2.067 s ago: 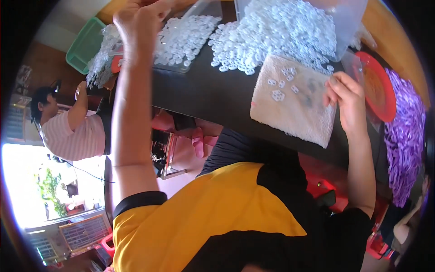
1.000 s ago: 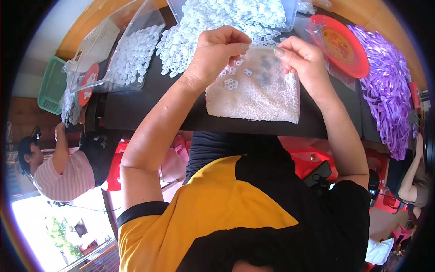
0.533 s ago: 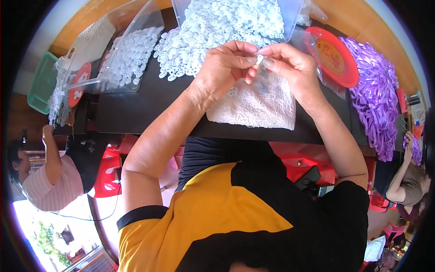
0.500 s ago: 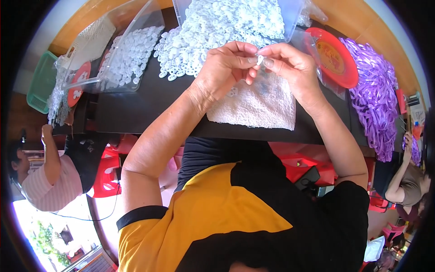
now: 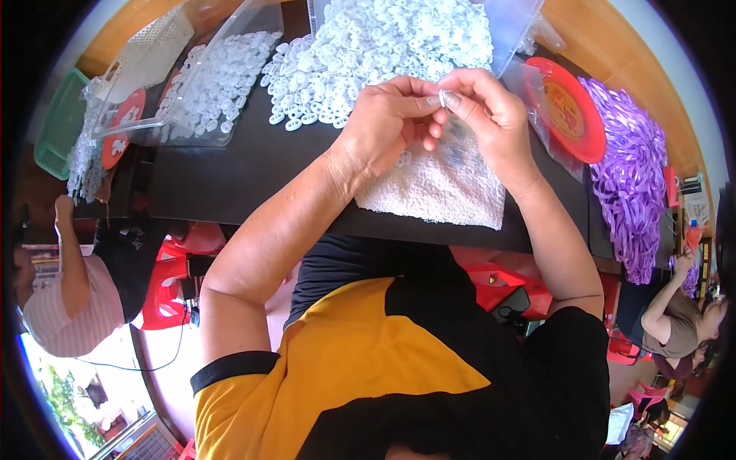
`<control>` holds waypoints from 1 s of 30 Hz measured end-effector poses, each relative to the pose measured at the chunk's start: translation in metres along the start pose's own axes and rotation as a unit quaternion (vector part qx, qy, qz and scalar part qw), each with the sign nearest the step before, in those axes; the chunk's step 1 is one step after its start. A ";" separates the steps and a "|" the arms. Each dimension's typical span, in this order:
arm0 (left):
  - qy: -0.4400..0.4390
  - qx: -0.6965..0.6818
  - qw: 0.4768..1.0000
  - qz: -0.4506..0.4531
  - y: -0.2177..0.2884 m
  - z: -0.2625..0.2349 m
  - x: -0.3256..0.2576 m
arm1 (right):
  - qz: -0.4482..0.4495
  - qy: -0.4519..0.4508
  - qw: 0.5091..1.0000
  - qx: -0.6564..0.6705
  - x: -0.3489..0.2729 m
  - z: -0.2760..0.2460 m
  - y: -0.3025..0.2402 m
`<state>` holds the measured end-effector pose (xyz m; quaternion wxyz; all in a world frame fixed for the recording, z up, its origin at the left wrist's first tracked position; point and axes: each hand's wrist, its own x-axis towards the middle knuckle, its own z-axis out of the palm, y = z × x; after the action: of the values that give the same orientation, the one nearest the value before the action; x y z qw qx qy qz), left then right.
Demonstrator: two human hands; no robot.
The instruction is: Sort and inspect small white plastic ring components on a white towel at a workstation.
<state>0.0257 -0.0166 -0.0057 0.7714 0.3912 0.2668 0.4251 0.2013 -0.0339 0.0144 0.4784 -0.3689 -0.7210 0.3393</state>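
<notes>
Holding L hand (image 5: 387,116) and R hand (image 5: 497,115) close together, tip to tip

Has L forearm (image 5: 280,226) directed fwd and diagonally inward, w/ L elbow (image 5: 222,295) bent and set out to side. Has L wrist (image 5: 343,169) slightly flexed, showing back and thumb side. Pinches w/ L thumb (image 5: 418,106) against L index finger (image 5: 412,84), tips closed, and curls other L fingers (image 5: 435,131) below, partly in view. Has R forearm (image 5: 555,238) more upright than L one, inclined inward, w/ R elbow (image 5: 580,295) bent at approx. same level. Presses R thumb (image 5: 468,110) toward R index finger (image 5: 464,78) in similar closed pinch. Hard to tell bend of other R fingers, b/c mostly hidden.
</notes>
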 end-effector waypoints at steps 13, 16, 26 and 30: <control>0.036 0.043 0.998 -0.003 0.004 0.007 -0.005 | -0.042 0.041 0.998 -0.028 -0.003 -0.003 0.010; 0.031 0.033 0.999 -0.003 0.001 0.005 -0.005 | -0.064 0.015 0.991 -0.119 -0.006 -0.004 0.003; 0.031 0.114 0.992 0.040 0.005 0.008 -0.006 | -0.181 0.031 0.970 -0.161 -0.002 -0.007 0.013; 0.046 0.130 0.990 0.042 0.007 0.006 -0.006 | -0.123 0.020 0.982 -0.143 -0.007 -0.007 0.008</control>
<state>0.0245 -0.0216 0.0036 0.6824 0.4792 0.3380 0.4363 0.2116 -0.0345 0.0070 0.4730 -0.3487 -0.7922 0.1644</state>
